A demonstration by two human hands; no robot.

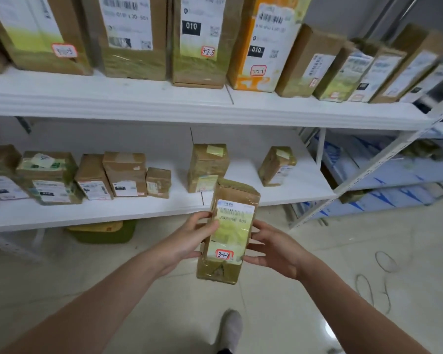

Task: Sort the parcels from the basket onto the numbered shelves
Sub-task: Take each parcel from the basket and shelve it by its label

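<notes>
1. The parcel (228,231): brown cardboard bound in glossy clear tape that catches the light. Its label (234,221) is white paper under shiny film.
2. The shelves (138,98): smooth, matt white boards. The upright (363,172) is perforated, white-painted metal.
3. The boxes (133,34) on top: brown cardboard, taped, with white paper labels.
4. The floor (279,315): pale, glossy tile, reflecting light.
</notes>
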